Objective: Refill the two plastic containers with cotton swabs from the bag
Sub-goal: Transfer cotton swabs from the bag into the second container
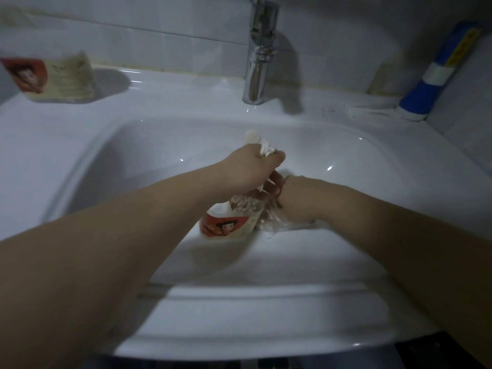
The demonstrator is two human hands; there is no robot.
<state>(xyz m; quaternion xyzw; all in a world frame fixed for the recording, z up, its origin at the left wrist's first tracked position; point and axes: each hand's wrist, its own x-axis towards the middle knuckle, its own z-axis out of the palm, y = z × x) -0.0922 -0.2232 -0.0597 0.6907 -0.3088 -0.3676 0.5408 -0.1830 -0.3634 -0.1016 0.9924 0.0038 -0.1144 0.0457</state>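
My left hand (247, 170) is over the sink basin, closed on a bunch of cotton swabs (267, 150) whose white tips stick up from the fist. Just below it a plastic container (229, 225) with a red picture label tilts in the basin, with swab tips showing at its mouth (245, 203). My right hand (291, 199) is closed on a crinkled clear plastic bag (270, 221), pressed against the container's right side. Whether it also holds the container I cannot tell. A second container (57, 78) with the same label stands on the sink's back left ledge.
The white sink (80, 145) fills the view. A chrome tap (259, 51) rises at the back centre, and a blue and white tube (436, 75) leans in the back right corner. A small white round disc (251, 136) lies in the basin behind my left hand.
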